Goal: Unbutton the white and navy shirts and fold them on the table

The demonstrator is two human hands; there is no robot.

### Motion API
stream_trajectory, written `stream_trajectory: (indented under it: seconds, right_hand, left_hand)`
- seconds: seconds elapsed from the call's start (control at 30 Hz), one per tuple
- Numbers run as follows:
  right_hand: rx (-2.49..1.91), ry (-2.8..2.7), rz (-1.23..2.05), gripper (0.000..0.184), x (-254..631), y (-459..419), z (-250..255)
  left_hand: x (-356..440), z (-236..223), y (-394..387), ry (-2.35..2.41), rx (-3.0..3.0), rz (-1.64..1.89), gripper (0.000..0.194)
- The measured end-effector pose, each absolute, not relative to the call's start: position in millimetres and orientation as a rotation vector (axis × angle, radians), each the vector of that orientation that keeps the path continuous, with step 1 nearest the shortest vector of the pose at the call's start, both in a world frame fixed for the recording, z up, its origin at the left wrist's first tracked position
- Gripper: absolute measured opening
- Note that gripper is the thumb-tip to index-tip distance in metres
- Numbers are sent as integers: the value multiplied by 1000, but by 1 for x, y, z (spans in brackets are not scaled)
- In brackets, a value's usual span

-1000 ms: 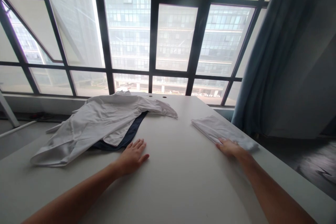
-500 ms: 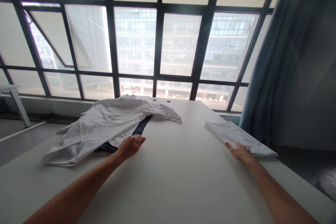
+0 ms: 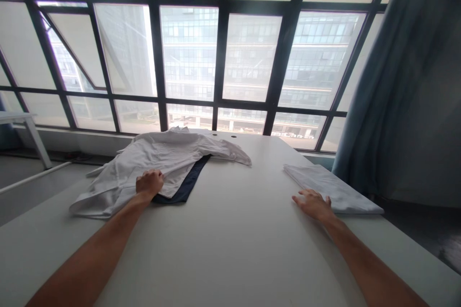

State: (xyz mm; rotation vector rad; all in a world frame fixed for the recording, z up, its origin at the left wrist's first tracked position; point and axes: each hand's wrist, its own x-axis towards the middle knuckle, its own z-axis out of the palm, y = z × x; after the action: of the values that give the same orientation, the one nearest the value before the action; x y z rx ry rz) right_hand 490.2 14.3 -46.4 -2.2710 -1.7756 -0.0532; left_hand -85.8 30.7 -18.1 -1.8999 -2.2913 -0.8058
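Note:
A crumpled white shirt (image 3: 158, 158) lies spread on the left half of the white table (image 3: 230, 230), on top of a dark navy garment (image 3: 187, 184). My left hand (image 3: 149, 183) rests on the shirt's near hem with its fingers curled into the cloth. A folded white garment (image 3: 331, 187) lies near the table's right edge. My right hand (image 3: 312, 203) lies flat on the table with fingers spread, just left of that folded garment's near corner and touching or nearly touching it.
A wall of large dark-framed windows (image 3: 223, 57) runs behind the table. A blue-grey curtain (image 3: 403, 81) hangs at the right. A white table leg (image 3: 34, 141) stands at the far left on the grey floor.
My left hand has moved left from the bare table onto the white shirt and closed on its hem. My right hand has slid left off the folded garment onto the table.

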Motion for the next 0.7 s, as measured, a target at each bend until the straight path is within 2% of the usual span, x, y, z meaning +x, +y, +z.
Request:
stream_trajectory:
  seconds: [0.13,0.23,0.33,0.4,0.47,0.53,0.57,0.6,0.63,0.7]
  right_hand:
    - [-2312,-1833,-165,35,487,13,-45]
    - [-2258,-1882,-241,36,483,11,-43]
    - [-2164,-1949,-270,36,478,11,-43]
    - [-2097,-1994,-283,36,470,12,-44]
    - [-2017,-2057,-266,39,457,14,-45]
    - [-1954,-2112,-204,42,439,20,-45]
    - [-1943,-2125,-170,43,429,25,-45]
    - [-1953,-2124,-138,44,419,30,-44]
    - [-1980,-2110,-108,45,408,38,-43]
    - [-2055,-2053,-24,47,387,55,-40]
  left_hand:
    - [-53,12,10,-2007,-1911,-870,43]
    - [-9,21,-9,-1836,-2137,-769,39]
    - [35,15,-40,-1747,-2530,-671,25]
    - [55,12,-65,-1528,-3052,-597,14]
    - [61,17,-89,-1282,-3603,-206,9]
    - [54,31,-101,-1051,-4038,240,24]
    - [47,40,-101,-1002,-4164,280,36]
    - [36,49,-97,-1031,-4213,146,46]
    - [24,56,-89,-1172,-4133,-195,53]
    - [-4,64,-64,-1512,-3609,-802,54]
